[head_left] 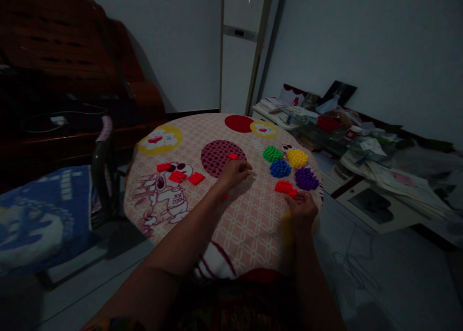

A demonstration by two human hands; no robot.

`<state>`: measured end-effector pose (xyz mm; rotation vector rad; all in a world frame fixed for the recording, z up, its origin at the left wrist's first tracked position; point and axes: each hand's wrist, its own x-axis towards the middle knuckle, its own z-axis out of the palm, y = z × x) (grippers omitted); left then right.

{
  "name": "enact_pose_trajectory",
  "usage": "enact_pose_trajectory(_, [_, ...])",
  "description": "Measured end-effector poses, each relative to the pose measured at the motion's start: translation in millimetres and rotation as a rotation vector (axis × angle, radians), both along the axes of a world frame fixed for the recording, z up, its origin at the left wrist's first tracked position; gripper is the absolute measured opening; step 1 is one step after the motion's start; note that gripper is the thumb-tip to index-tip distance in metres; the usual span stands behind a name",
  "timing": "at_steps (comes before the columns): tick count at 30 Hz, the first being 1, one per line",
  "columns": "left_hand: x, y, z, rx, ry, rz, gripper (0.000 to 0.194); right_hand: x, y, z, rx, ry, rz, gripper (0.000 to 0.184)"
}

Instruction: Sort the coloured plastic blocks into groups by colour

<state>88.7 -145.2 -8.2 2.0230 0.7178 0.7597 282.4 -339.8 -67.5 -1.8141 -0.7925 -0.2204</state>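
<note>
My right hand [303, 208] is closed at the near edge of a red knobbly cluster [285, 188], its fingertips pinching that edge. Past it sit green [272, 153], blue [280, 168], yellow [297, 158] and purple [306, 178] clusters of small rounded bumps. Over the middle of the table, my left hand [236, 172] has its fingers drawn together in a pinch; what they hold, if anything, is too small to tell. A flat red piece [233, 156] lies just beyond this hand. More red pieces [196, 178] lie to the left, and another is partly hidden by my left wrist.
A patterned cloth covers the round table [249, 234]. On the left stand a chair with a blue cover [47, 215] and a dark wooden bench [72, 46]. A low glass shelf [325, 133] heaped with papers and bags runs along the right wall.
</note>
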Motion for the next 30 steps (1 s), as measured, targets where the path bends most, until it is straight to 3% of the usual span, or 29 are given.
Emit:
enact_pose_trajectory(3, [-30, 19, 10.6, 0.161, 0.281, 0.021, 0.013, -1, -3, 0.4, 0.05, 0.004, -0.025, 0.043])
enact_pose_trajectory(6, [-61, 28, 19.5, 0.21, 0.499, 0.002, 0.014, -1, -4, -0.3, 0.063, -0.008, -0.059, 0.037])
enact_pose_trajectory(10, [-86, 24, 24.4, 0.203, 0.676, -0.062, 0.018, 1, -4, -3.7, 0.044, -0.009, -0.078, 0.037])
enact_pose_trajectory(14, [-91, 15, 22.2, 0.122, 0.797, -0.113, 0.019, 3, -4, -5.7, 0.055, 0.028, -0.068, 0.036])
enact_pose_trajectory(18, [-78, 5, 22.3, 0.164, 0.727, -0.144, 0.015, 3, -3, -6.8, 0.081, 0.074, -0.07, 0.036])
enact_pose_trajectory(25, [-18, -23, 20.5, -0.008, 0.25, -0.336, 0.016, 3, -3, -8.2, 0.134, 0.175, -0.025, 0.035])
enact_pose_trajectory(30, [21, -43, 12.7, 0.158, 0.188, -0.346, 0.02, 2, -3, -6.5, 0.138, 0.166, -0.014, 0.035])
